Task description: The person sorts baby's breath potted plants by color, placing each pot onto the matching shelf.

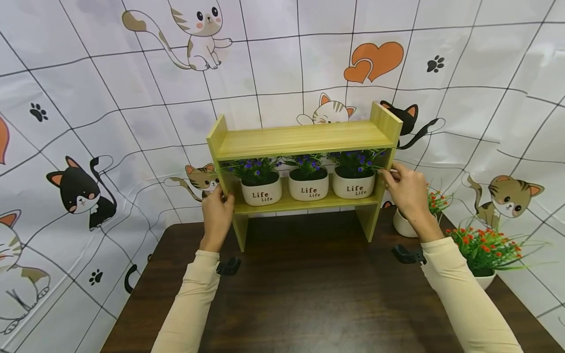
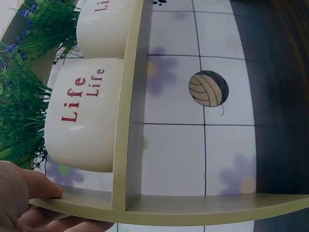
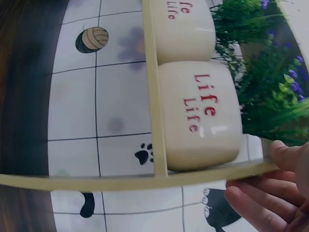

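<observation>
A pale wooden two-tier shelf [image 1: 300, 139] stands at the back of the dark table, against the wall. My left hand [image 1: 217, 218] grips its left side panel, thumb on the inner face and fingers outside, as the left wrist view shows. On the opposite panel, my right hand [image 1: 410, 192] holds on in the same way, the thumb [image 3: 285, 153] inside. Three white flowerpots, a left one [image 1: 261, 192], a middle one [image 1: 309, 186] and a right one [image 1: 354, 185], sit in a row on the lower board. Each reads "Life Life" and carries green plants with small purple-blue flowers.
Right of the shelf, a white pot with orange-red flowers [image 1: 403, 225] is partly hidden behind my right wrist. Nearer me stands a second such plant [image 1: 483, 250], beside my right forearm. Cat-printed tile-pattern sheeting [image 1: 273, 59] covers the walls around the table [image 1: 318, 299].
</observation>
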A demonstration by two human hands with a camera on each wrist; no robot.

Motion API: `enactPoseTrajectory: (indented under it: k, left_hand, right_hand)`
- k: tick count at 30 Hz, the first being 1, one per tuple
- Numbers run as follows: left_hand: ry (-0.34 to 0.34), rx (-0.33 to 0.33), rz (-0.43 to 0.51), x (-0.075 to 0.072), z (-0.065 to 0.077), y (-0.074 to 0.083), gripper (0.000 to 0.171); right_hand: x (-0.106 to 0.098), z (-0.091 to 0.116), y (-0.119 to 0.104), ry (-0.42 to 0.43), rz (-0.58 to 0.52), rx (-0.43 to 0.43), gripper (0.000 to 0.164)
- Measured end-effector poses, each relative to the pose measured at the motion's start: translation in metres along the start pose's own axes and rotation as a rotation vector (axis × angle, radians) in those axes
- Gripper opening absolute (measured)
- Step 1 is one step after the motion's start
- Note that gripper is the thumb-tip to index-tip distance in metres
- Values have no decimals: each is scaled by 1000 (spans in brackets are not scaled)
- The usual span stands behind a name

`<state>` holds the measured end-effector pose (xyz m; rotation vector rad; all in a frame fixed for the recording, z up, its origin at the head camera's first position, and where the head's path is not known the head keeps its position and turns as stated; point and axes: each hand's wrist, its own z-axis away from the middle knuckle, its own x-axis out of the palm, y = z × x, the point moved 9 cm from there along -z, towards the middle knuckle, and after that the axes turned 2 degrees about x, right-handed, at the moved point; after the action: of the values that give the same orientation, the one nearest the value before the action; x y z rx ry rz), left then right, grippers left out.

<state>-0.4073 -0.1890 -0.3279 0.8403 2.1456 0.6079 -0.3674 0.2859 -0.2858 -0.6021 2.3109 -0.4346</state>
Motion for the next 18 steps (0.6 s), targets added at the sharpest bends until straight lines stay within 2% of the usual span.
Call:
enactPoseTrajectory:
  k: [10,14,18]
  left_hand:
    - [10,8,10,-3,1,4,15]
    - [10,1,12,-5,1,5,13]
    - [12,-2,12,-5,2,3,13]
  right_hand:
    - [-36,20,19,-61,-105,44,24]
    - [-54,34,26,-77,-79,66,24]
    - [-77,46,30,-34,15,23,20]
